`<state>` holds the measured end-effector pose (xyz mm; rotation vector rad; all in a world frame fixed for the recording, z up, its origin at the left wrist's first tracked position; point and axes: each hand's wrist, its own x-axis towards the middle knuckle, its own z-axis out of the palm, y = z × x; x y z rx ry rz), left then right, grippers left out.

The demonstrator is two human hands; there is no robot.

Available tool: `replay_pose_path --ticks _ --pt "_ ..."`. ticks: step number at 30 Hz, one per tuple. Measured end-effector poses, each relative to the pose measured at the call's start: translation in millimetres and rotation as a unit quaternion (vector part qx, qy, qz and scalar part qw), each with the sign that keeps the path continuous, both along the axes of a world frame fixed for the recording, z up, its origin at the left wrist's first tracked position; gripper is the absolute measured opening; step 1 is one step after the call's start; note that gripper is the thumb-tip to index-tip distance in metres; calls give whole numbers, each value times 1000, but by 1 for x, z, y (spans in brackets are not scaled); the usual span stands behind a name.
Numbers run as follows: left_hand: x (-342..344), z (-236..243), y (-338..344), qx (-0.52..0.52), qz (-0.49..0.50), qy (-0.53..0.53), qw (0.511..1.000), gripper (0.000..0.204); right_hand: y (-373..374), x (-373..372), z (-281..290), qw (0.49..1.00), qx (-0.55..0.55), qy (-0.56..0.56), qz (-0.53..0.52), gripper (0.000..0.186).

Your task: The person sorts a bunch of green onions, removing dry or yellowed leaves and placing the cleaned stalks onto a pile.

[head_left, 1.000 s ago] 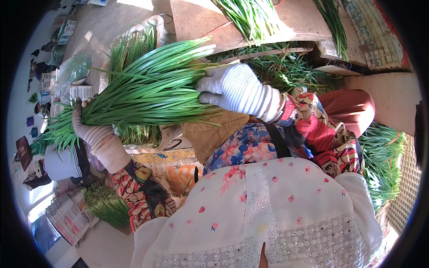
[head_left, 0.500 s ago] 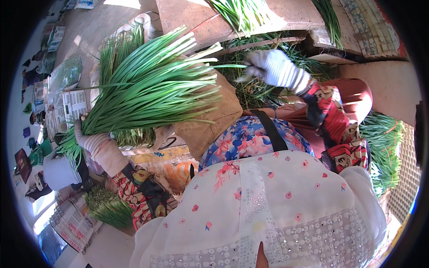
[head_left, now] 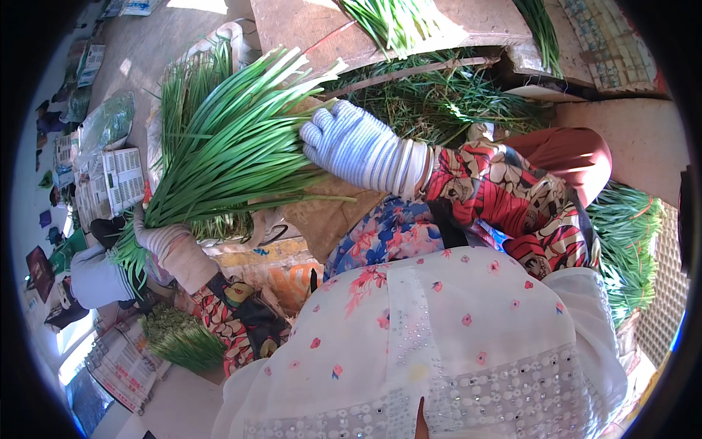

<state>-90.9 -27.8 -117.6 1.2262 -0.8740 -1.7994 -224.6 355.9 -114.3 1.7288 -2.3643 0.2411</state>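
Note:
A large bunch of garlic chives (head_left: 227, 146) fans out on the left, pale stalk ends toward the upper right and green leaf tips toward the lower left. Around its leafy lower end my left hand (head_left: 162, 238), in a whitish glove, is closed. My right hand (head_left: 355, 143), in a grey-and-white striped knit glove, is at the stalk ends on the bunch's right side. Its fingers are curled against the stalks, and the fingertips are partly hidden. Under the bunch lies a brown cloth (head_left: 314, 227) over my knee.
Loose green trimmings (head_left: 439, 95) lie in a heap ahead. Beyond it, more chives (head_left: 398, 25) rest on a wooden board (head_left: 292, 29). Tied bundles (head_left: 621, 249) stand at the right, another bundle (head_left: 179, 340) at lower left. A person in a grey sleeve (head_left: 102, 282) is at far left.
My right hand has swung left from over the trimmings heap to the bunch's stalk ends. The thin stalk sticking out beside it no longer shows. My left hand keeps its hold, slightly shifted.

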Motion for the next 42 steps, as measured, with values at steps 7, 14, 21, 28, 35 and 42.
replay_pose_path --ticks 7,14,21,28,35,42 --pt "22 -38 -12 35 -37 -44 998 46 119 -99 -9 924 265 -73 -267 16" --pt "36 -50 -6 16 -20 -92 995 46 103 -22 10 944 116 -307 -32 16" --pt "35 -31 18 -17 8 -135 991 46 10 11 -1 947 -165 -253 -109 19" --pt "21 19 83 28 37 38 998 38 -29 4 -22 703 -156 -637 -274 36" --pt "22 13 85 5 20 105 994 35 -24 50 61 510 -162 -828 168 18" --pt "30 23 81 28 33 44 998 42 85 -19 80 584 -133 -779 184 21"
